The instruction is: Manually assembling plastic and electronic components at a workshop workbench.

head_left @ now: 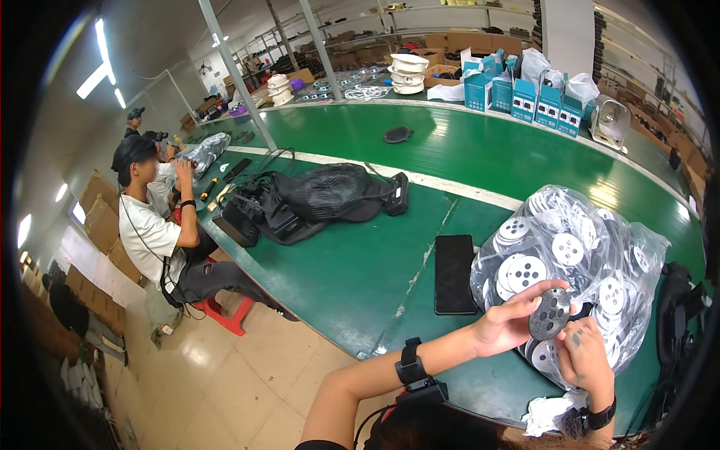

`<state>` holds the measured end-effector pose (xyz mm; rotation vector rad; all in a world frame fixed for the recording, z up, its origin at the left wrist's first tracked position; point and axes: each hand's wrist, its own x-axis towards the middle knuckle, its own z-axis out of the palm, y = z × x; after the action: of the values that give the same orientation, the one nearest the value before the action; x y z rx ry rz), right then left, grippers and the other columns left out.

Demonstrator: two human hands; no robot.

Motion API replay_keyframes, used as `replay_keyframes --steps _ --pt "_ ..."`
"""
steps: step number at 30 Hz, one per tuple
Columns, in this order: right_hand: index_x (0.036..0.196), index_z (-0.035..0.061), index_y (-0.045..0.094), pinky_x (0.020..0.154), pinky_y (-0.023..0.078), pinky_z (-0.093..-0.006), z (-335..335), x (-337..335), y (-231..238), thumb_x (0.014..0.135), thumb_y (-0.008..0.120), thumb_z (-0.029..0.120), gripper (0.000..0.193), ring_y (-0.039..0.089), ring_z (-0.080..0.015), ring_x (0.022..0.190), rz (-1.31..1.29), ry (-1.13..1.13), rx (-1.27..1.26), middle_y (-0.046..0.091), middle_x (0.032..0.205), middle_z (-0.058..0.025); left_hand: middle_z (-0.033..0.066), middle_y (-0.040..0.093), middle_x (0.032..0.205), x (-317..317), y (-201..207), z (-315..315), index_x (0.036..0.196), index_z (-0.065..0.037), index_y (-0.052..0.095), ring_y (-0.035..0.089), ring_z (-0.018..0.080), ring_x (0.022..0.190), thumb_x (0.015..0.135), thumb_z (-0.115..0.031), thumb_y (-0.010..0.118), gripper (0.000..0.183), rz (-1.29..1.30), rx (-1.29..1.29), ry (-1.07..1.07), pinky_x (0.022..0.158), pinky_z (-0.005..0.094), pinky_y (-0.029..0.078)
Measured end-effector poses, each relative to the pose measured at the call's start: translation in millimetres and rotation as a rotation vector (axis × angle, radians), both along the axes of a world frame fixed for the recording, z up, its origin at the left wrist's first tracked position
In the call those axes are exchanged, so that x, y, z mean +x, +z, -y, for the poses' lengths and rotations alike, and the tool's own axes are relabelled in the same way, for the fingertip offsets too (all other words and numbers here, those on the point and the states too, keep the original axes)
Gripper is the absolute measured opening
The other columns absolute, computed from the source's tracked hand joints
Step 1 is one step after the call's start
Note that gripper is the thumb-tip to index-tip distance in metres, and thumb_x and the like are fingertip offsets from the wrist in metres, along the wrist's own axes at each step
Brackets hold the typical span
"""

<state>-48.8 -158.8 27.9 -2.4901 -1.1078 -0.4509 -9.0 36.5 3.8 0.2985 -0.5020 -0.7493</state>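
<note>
My left hand [508,322] pinches a dark grey round disc [550,313] with several holes, holding it upright just in front of a clear plastic bag [600,240]. The bag is stuffed with several white and grey perforated discs and sits on the green table [352,270]. My right hand [585,360] is below and to the right of the disc, its fingers curled against the bag's lower edge near the disc; whether it grips the plastic I cannot tell. A black strap sits on each wrist.
A black phone [454,273] lies flat to the left of the bag. Black fan parts and cables [315,199] are piled further left. A seated person [161,225] works at the table's left end. Blue boxes [525,94] line the far side. A black bag [679,315] sits at right.
</note>
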Motion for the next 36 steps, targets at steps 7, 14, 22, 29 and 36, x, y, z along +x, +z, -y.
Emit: replay_keyframes --steps 7,14,22,29,36 --pt "0.071 0.0021 0.047 0.066 0.036 -0.0360 3.5 0.6 -2.2 0.062 0.057 -0.003 0.014 0.051 -0.0268 0.064 -0.004 -0.016 -0.061 0.049 0.066 -0.0089 0.0186 0.045 0.121 -0.7 -0.4 -0.2 0.135 -0.004 0.024 0.055 0.0293 0.099 0.077 -0.029 0.060 0.073 -0.009 -0.001 0.008 0.094 0.0380 0.038" --pt "0.073 0.0020 0.049 0.068 0.037 -0.0363 3.3 -0.2 -1.4 0.062 0.057 -0.001 0.015 0.052 -0.0266 0.065 -0.017 -0.012 -0.041 0.050 0.066 -0.0085 0.0191 0.044 0.122 -0.2 -0.5 -0.4 0.135 -0.004 0.024 0.054 0.0299 0.102 0.077 -0.029 0.060 0.073 0.004 0.003 0.013 0.095 0.0388 0.037" --pt "0.076 0.0020 0.050 0.069 0.037 -0.0359 0.9 -0.3 1.4 0.063 0.057 0.000 0.015 0.053 -0.0259 0.065 -0.030 -0.017 -0.048 0.051 0.066 -0.0080 0.0195 0.045 0.122 -0.4 1.7 -1.6 0.135 -0.004 0.024 0.055 0.0298 0.100 0.076 -0.030 0.061 0.074 0.006 0.023 0.021 0.093 0.0382 0.038" --pt "0.082 0.0031 0.052 0.068 0.037 -0.0350 -1.7 -2.2 2.8 0.070 0.056 -0.001 0.014 0.053 -0.0253 0.064 -0.049 -0.070 -0.013 0.053 0.067 -0.0076 0.0197 0.046 0.122 0.5 1.4 -2.5 0.135 -0.004 0.024 0.055 0.0300 0.100 0.076 -0.030 0.061 0.074 0.003 0.034 0.030 0.094 0.0382 0.038" --pt "0.087 0.0029 0.051 0.069 0.037 -0.0346 -1.5 -1.4 1.5 0.072 0.056 -0.002 0.016 0.055 -0.0249 0.065 -0.040 -0.058 0.006 0.057 0.071 -0.0075 0.0202 0.045 0.122 1.0 0.8 -2.5 0.135 -0.004 0.024 0.056 0.0301 0.099 0.076 -0.031 0.060 0.074 0.007 0.046 0.034 0.095 0.0383 0.037"
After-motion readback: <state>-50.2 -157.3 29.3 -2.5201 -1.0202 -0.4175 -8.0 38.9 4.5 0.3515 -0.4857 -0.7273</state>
